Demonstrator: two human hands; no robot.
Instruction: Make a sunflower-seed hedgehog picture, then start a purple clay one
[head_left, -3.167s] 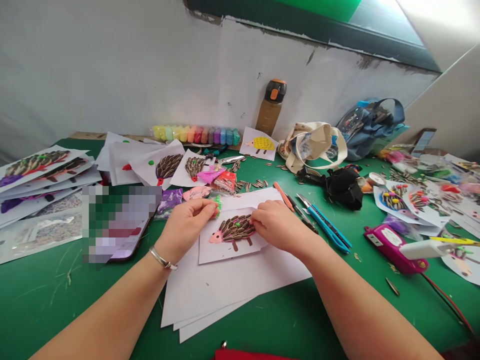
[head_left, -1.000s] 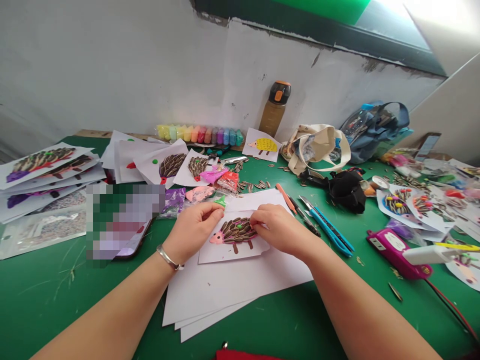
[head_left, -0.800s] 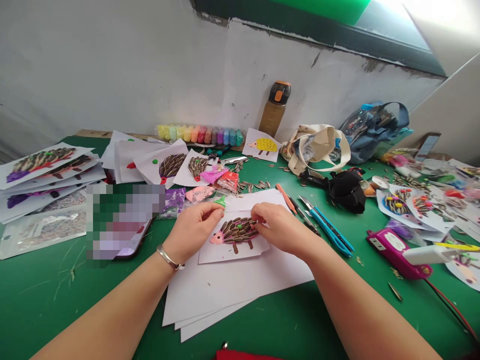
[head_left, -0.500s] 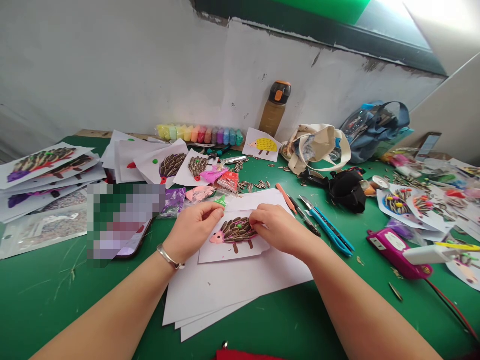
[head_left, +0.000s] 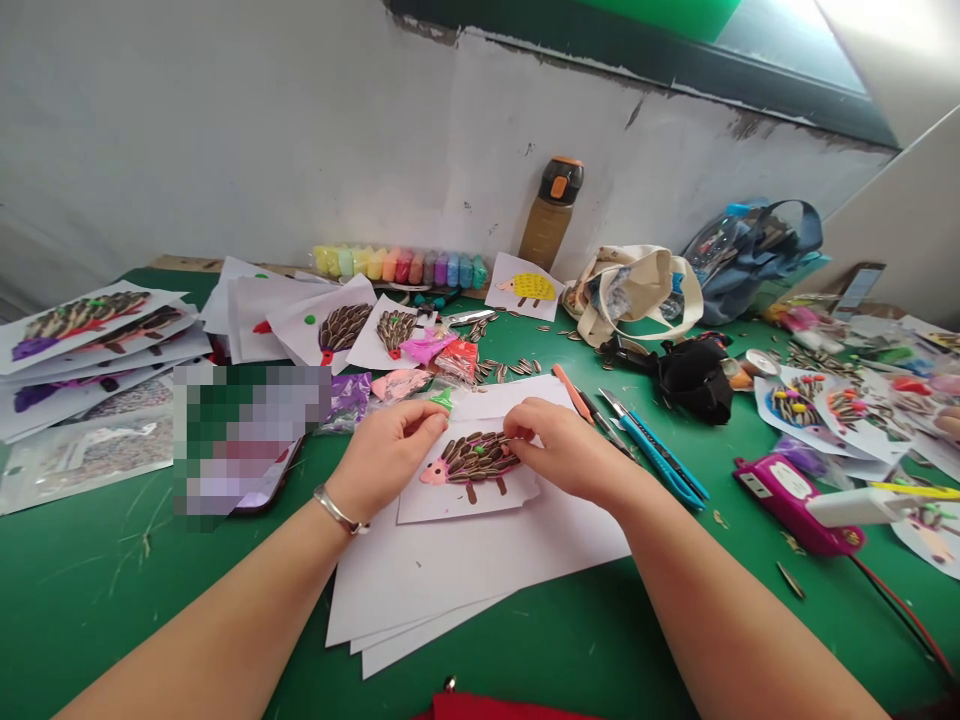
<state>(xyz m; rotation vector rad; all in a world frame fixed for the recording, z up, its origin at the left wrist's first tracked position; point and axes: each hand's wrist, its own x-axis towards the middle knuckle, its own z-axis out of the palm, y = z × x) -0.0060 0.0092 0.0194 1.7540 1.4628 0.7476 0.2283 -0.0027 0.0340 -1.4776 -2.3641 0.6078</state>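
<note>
A hedgehog picture (head_left: 469, 505) lies on loose white sheets (head_left: 450, 590); its pink head points left and its back is covered with striped seeds around a small green dot. At its upper left, my left hand (head_left: 391, 445) has its fingers pinched together, next to a green clay packet (head_left: 441, 398); what the fingertips hold, if anything, is hidden. Over the right end of the seed-covered back is my right hand (head_left: 551, 445), its fingers curled and closed with the tips at the seeds. Anything between them is too small to make out.
Seeds (head_left: 525, 367) and clay packets (head_left: 401, 384) lie behind the picture. To the right are a blue cutter (head_left: 664, 460) and a magenta glue gun (head_left: 799, 505). A phone (head_left: 259, 495) and stacked pictures (head_left: 90, 330) are on the left. A bottle (head_left: 547, 220) stands by the wall.
My right hand has shifted very slightly right, its fingers still at the hedgehog's back. My left hand has barely moved. At the far right edge, part of another hand has come into view.
</note>
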